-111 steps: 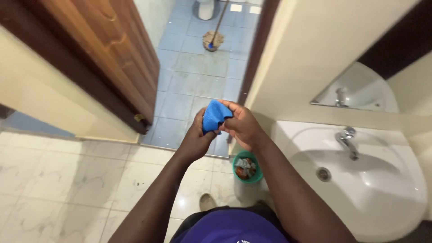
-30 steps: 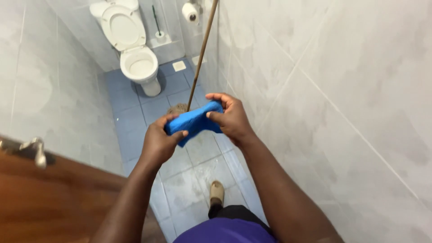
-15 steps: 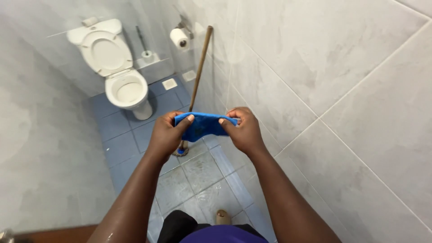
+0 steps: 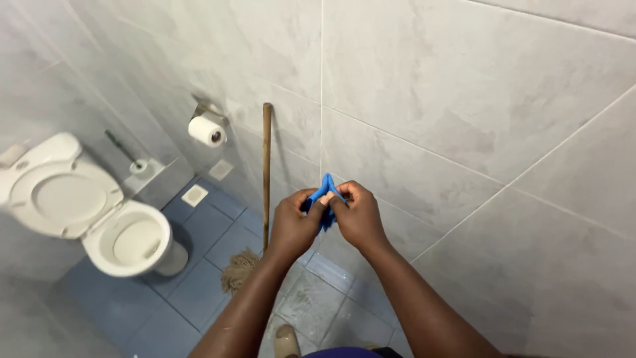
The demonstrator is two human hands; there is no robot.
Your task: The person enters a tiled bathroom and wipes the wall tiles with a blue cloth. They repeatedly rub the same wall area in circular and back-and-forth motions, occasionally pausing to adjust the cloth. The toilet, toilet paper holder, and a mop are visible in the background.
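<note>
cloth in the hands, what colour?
Blue; the cloth shows best in the head view, pinched between both hands.

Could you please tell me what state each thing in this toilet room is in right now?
Blue cloth: bunched, pinched by both hands.
Left hand: gripping the cloth.
Right hand: gripping the cloth.
Toilet: lid and seat raised.
Mop: upright, leaning on the wall.
Toilet paper roll: on its holder.
</note>
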